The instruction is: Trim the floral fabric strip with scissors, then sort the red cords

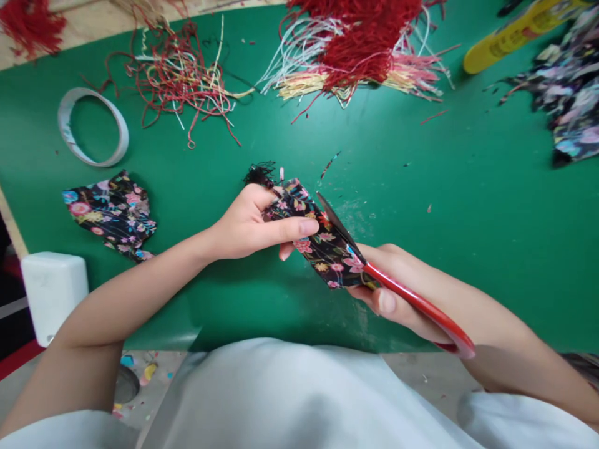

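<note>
My left hand [255,227] pinches a black floral fabric piece [322,240], its thumb lying on top of the cloth. A black thread tassel [261,174] sticks out beyond the left fingers. Red-handled scissors [407,296] are in my right hand [390,302], their dark blades pointing up and left along the upper right edge of the fabric. The right fingers also touch the lower right end of the cloth. Whether the blades are parted is hard to make out. A small dark scrap strip [330,164] lies just beyond the blade tips.
On the green table [491,206] lie a white tape ring [93,127], a floral scrap [115,215], tangled cords [187,81] and red tassels [360,43]. A yellow tube [519,34] and a heap of fabric strips [573,93] are at right. A white box [55,293] stands at left.
</note>
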Motion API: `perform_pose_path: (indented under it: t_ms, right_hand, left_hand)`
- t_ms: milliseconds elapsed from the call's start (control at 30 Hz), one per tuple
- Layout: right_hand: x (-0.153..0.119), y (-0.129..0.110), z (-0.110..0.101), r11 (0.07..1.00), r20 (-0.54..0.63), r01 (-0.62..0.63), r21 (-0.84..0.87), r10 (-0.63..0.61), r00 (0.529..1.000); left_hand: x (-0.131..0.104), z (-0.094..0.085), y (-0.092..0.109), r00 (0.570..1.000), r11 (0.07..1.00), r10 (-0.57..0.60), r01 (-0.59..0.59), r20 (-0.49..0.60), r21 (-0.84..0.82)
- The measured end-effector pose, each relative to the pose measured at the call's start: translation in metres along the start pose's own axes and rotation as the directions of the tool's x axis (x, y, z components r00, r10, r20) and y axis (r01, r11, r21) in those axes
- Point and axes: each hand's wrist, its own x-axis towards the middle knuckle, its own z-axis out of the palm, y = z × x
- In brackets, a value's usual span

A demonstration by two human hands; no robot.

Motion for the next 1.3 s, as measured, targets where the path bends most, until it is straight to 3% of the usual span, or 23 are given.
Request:
perform_pose_path:
  t_ms: [267,833,967,1167,1300]
  right_hand:
    - [0.001,0.017,-0.001,0.999,0.041,0.02,0.034,-0.021,0.999]
    - [0.001,0.016,-0.003,0.989,0.074,-0.027,0.143,0.016,0.997]
    - [0.0,0.022,-0.003,0.972,0.136,-0.052,0.228,0.021,0.99]
    - [-0.002,0.022,-0.002,0.9,0.196,-0.143,0.411,0.066,0.978]
    - [-0.001,0.017,-0.003,0.908,0.183,-0.122,0.4,0.051,0.982]
  left_hand:
    - [-0.001,0.0,-0.002,1.0,1.0,0.014,-0.014,-0.024,0.001]
    - [0.001,-0.003,-0.001,1.0,1.0,0.008,-0.007,0.026,-0.021]
    - [0.003,-0.003,-0.001,1.0,0.999,0.007,-0.006,0.023,-0.037]
    - [0.002,-0.004,-0.003,0.993,0.992,-0.04,0.053,0.109,-0.119]
    - [0.002,-0.005,-0.004,0.99,0.987,-0.033,0.053,0.134,-0.153]
